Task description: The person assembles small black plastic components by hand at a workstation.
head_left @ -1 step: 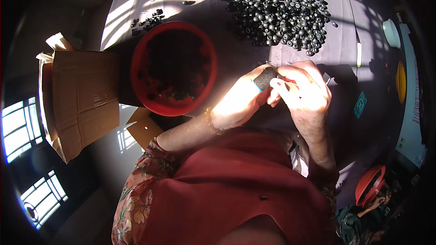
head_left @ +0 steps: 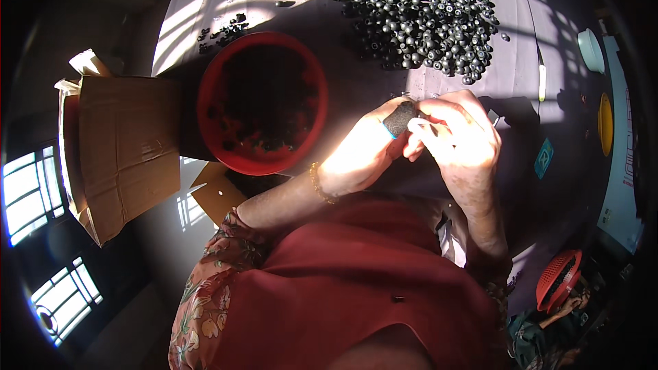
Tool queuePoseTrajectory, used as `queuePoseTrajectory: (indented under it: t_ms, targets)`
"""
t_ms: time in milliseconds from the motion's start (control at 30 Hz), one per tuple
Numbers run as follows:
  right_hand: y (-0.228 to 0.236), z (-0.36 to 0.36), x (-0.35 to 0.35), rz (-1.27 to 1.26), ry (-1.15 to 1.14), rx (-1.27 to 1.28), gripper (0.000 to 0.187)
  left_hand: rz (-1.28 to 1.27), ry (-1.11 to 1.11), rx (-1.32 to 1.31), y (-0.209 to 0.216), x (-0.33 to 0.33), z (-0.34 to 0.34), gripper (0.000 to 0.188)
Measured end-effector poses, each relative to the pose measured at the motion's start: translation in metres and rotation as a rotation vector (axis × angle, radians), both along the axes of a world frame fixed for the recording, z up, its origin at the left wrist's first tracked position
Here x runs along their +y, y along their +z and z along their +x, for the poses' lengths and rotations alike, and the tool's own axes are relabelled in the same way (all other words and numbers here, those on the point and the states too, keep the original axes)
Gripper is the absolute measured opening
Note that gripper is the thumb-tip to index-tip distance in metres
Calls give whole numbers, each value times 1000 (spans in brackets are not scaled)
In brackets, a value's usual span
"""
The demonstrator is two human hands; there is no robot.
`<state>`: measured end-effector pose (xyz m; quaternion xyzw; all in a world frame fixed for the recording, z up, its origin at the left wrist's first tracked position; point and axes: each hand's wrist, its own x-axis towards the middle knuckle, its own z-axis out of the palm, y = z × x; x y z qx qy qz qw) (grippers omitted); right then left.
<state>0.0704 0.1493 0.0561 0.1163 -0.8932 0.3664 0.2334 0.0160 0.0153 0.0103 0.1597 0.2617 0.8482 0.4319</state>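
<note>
My left hand (head_left: 358, 154) and my right hand (head_left: 462, 138) meet in front of my chest, with strong sunlight on them. A black finger sleeve (head_left: 400, 120) with a blue edge covers my left thumb. Both hands are closed, their fingertips pressed together around something too small and hidden to name. Just left of them stands a red basin (head_left: 319, 127) with many small dark pieces inside. Beyond the hands, a wide heap of small round dark beads (head_left: 428, 31), with pale spots on many, covers the table (head_left: 510, 0).
A cardboard box (head_left: 130, 151) stands at the left. Several dark bits (head_left: 229, 31) lie behind the basin. To the right are a blue tag (head_left: 543, 158), a pale bowl (head_left: 590, 51) and a yellow dish (head_left: 605, 124). Another person's arm (head_left: 565, 307) is beside a red colander (head_left: 554, 281).
</note>
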Motion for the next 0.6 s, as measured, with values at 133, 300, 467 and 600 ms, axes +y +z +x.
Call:
queuePoseTrajectory:
  t_ms: [133, 300, 467, 600]
  targets:
    - [-2, 3, -7, -322, -62, -181, 15, 64, 36, -38, 1, 2, -1, 29]
    - [1, 6, -8, -159, -315, -63, 15, 113, 28, -64, 0, 2, -11, 27]
    - [1, 8, -12, 149, -309, 106, 20, 77, 12, -85, 2, 1, -7, 28]
    - [1, 11, -14, 256, -330, 125, 26, 52, 13, -66, 6, 1, -6, 28]
